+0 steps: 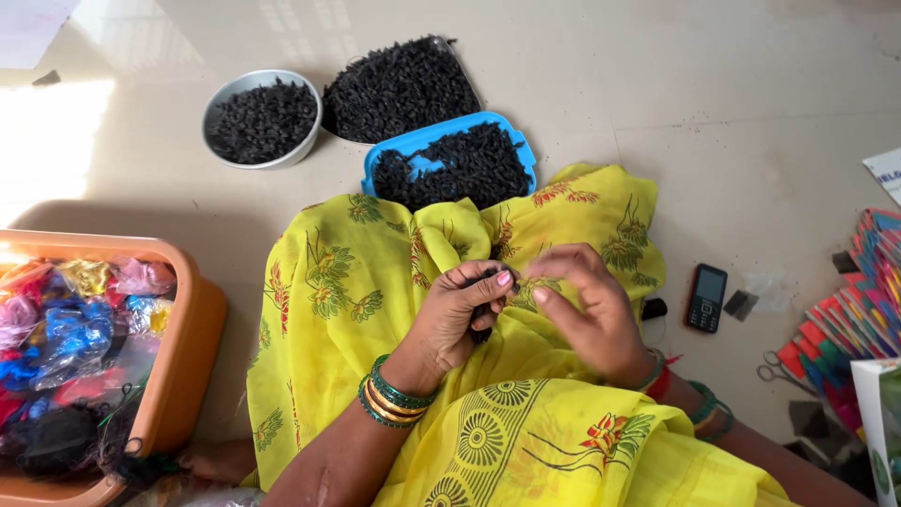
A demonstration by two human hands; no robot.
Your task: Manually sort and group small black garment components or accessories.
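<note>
My left hand (460,314) is closed around a small black piece (485,310) held over my lap, which is covered in yellow patterned cloth (375,291). My right hand (587,305) meets it from the right, thumb and forefinger pinched at the top of the piece. Whether the right fingers hold a thread or only touch the piece is too small to tell. Both wrists wear green and gold bangles (389,394). Just beyond my knees lies a blue plastic tray (375,169) holding many small black pieces.
A round metal bowl (263,77) and a flat heap on a tray (399,89) hold more black pieces. An orange tub (192,319) of coloured plastic bags stands at left. At right lie a black phone (705,298), scissors (779,371) and stacked coloured cards (859,300).
</note>
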